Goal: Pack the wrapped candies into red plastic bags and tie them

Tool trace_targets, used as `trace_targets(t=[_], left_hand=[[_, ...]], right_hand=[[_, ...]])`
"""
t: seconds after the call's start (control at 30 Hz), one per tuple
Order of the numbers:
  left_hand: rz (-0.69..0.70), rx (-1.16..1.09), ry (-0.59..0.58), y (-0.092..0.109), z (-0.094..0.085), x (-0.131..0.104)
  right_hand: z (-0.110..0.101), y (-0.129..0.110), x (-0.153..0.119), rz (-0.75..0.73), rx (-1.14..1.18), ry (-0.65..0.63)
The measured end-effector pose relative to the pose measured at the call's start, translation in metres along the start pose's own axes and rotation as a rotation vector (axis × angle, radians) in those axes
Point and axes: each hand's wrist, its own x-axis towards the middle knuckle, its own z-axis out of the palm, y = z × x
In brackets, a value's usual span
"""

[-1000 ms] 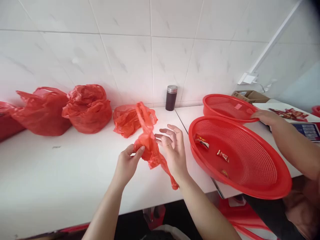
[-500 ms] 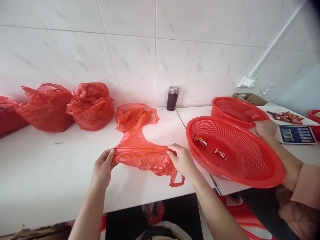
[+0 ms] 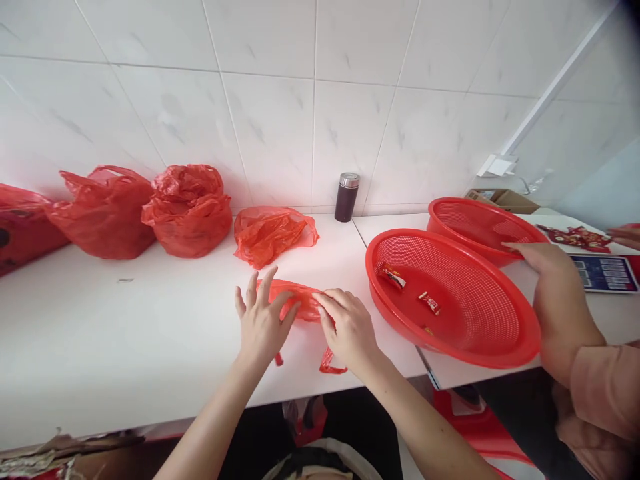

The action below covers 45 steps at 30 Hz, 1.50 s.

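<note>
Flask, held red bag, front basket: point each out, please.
Flask (image 3: 346,203): head view, on its dark body.
Held red bag (image 3: 303,295): head view, on its crumpled upper part.
Front basket (image 3: 459,319): head view, on its bare inside.

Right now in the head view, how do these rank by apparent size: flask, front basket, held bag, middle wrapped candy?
1. Front basket
2. Held bag, though partly hidden
3. Flask
4. Middle wrapped candy
</note>
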Motion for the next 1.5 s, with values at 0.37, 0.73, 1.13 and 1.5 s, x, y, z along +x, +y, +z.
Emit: trace_targets(t=[0.37,0.73,1.13,1.5], left_hand=[[-0.389,-0.191,0.024,-0.021,0.036,0.033],[-0.408,-0.055,-0.305,-0.074,-0.018,-0.005],[-0.266,-0.587,-0.456,-0.084,-0.071,-0.040],[-0.442,-0.804,-0.610,-0.075,-0.059,-0.033]], right_hand=[[0.041,-0.021,-0.025,0.043,0.299,-0.142],[0.012,0.035,0.011,0.221,-0.166,-0.081],[-0.127,0.041,-0.100,0.194,-0.239,-0.155],[-0.092,0.077,-0.062,0.237,-0.164,-0.082]])
